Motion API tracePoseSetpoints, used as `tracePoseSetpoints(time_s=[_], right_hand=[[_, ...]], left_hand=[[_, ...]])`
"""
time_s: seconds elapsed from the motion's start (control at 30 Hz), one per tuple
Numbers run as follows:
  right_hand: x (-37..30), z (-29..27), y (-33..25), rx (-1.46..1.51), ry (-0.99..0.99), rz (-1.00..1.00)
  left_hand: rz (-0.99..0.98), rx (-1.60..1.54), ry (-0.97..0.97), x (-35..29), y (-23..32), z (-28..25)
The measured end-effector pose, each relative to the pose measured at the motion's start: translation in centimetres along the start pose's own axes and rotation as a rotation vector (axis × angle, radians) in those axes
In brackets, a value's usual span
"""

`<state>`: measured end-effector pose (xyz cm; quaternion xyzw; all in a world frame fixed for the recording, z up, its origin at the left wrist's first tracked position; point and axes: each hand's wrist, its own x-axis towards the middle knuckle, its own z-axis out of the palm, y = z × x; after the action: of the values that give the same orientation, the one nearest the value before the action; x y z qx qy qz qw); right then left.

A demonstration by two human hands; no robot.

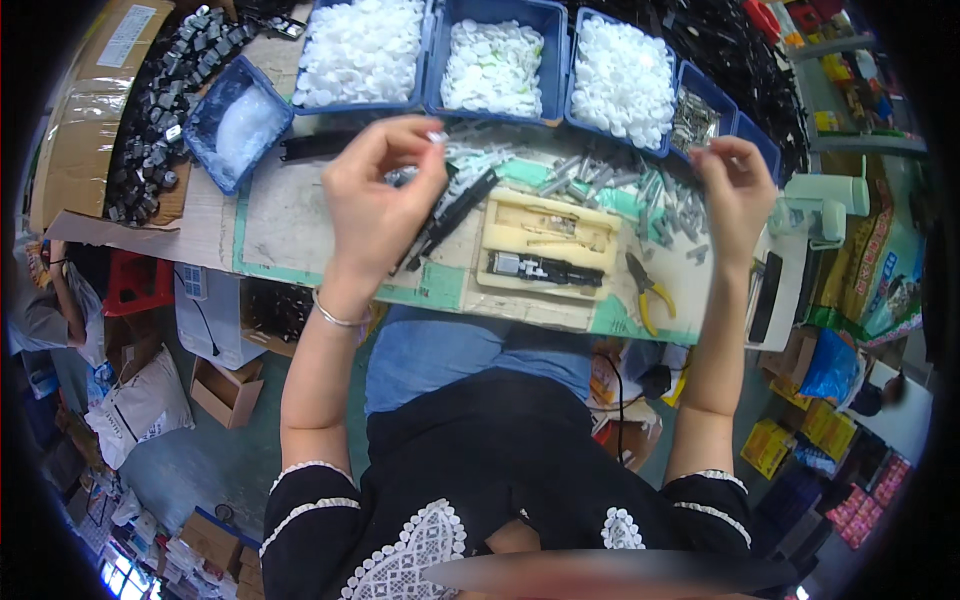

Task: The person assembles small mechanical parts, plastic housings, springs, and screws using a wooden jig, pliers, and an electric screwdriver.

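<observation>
1. The left hand (385, 200) pinches a small silver part (436, 136) between thumb and finger. The part is tiny and shiny. It is held up in the air, to the left of the cream tray (548, 245).
2. The right hand (738, 190) is raised to the right of the cream tray. Its fingers are curled close together. What they hold is too small to tell.

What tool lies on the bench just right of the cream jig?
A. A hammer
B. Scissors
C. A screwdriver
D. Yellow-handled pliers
D: yellow-handled pliers lie beside the cream jig, below the right hand.
</observation>
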<state>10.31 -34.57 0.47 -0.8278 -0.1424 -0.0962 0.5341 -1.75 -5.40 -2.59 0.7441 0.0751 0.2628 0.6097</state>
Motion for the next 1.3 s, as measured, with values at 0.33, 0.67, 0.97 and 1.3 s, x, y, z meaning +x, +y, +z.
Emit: tracePoseSetpoints(time_s=[0.33,0.67,0.97,1.3], right_hand=[[-9.2,6.4,-6.9,0.337,-0.207,-0.291],[-10.0,5.4,-7.4,0.041,-0.238,-0.447],[-11.4,4.8,-7.0,0.021,-0.314,-0.092],[-11.5,2.5,-6.0,-0.165,-0.721,-0.329]], left_hand=[[-0.385,-0.873,-0.252,-6.5,2.6,4.4],[-0.336,-0.701,-0.298,-7.7,2.6,4.8],[-0.304,-0.498,-0.334,-8.9,2.8,4.1],[-0.408,-0.29,-0.584,-9.7,3.4,3.1]])
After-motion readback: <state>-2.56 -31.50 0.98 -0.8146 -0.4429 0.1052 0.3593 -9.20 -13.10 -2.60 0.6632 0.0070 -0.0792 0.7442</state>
